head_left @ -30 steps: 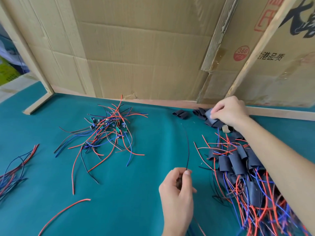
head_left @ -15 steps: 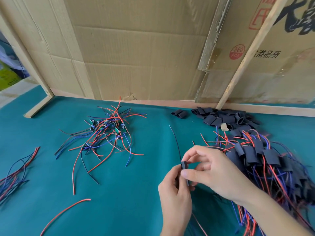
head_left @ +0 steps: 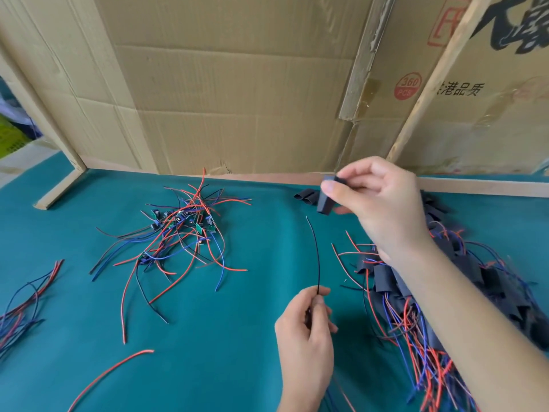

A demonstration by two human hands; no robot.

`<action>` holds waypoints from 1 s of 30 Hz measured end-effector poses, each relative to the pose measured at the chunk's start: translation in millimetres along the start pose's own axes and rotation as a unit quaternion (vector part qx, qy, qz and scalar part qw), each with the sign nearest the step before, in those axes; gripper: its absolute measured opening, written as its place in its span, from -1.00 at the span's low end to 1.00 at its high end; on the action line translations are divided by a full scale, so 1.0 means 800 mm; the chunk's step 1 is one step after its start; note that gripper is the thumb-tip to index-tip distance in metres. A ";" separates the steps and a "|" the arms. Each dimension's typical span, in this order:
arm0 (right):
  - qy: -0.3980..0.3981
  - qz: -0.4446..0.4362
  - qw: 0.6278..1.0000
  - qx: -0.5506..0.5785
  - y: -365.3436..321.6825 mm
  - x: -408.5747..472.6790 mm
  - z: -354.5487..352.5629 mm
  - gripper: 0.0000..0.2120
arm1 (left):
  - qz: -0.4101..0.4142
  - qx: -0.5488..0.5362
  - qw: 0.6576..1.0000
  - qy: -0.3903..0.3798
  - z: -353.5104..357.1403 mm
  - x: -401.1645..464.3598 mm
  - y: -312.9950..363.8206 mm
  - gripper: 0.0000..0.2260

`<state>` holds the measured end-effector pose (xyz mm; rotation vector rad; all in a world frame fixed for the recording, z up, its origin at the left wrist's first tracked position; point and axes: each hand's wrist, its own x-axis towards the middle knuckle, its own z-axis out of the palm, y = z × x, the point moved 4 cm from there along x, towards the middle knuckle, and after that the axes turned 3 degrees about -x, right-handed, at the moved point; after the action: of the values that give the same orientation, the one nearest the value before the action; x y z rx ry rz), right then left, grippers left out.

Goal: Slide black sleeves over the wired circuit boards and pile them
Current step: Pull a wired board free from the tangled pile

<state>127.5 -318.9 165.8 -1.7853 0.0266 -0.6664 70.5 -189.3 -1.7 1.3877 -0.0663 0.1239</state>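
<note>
The right hand [head_left: 383,203] is raised above the teal table [head_left: 237,337] at about one o'clock, its thumb and forefinger pinching the upper end of a single black sleeve [head_left: 326,197], which hangs down from the fingertips clear of the cloth; the other fingers are curled loosely behind it. The left hand [head_left: 306,331] sits low at about six o'clock, fingers curled and closed round a thin black wire [head_left: 315,251] that rises from the pinch and bends away toward twelve o'clock. Whatever board hangs on that wire is hidden inside the fist, so it may be held there, but I cannot tell. The sleeve and the wire tip are apart, the sleeve lying just to the upper right of the tip. At about three to four o'clock, under the right forearm, lies the pile of sleeved boards [head_left: 395,281], black tubes with red and blue leads spilling toward the near edge. Loose empty sleeves [head_left: 306,195] lie at about twelve to one o'clock by the wooden rail. At about ten o'clock sits the tangle of bare wired circuit boards [head_left: 181,224], small green boards among red, blue and black leads. A bundle of spare wires [head_left: 26,295] lies at nine o'clock, and one loose red wire [head_left: 113,373] at about seven. Cardboard panels [head_left: 237,99] stand along the far side.
</note>
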 end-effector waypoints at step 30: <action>0.017 0.120 0.992 0.018 0.080 -0.067 -0.031 -0.68 | -0.026 -0.036 0.998 -0.037 0.001 -0.005 0.001 -0.68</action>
<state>91.1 -343.0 90.5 -1.7014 0.2472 -0.5201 66.1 -190.0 -1.3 1.3204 -0.0951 0.0260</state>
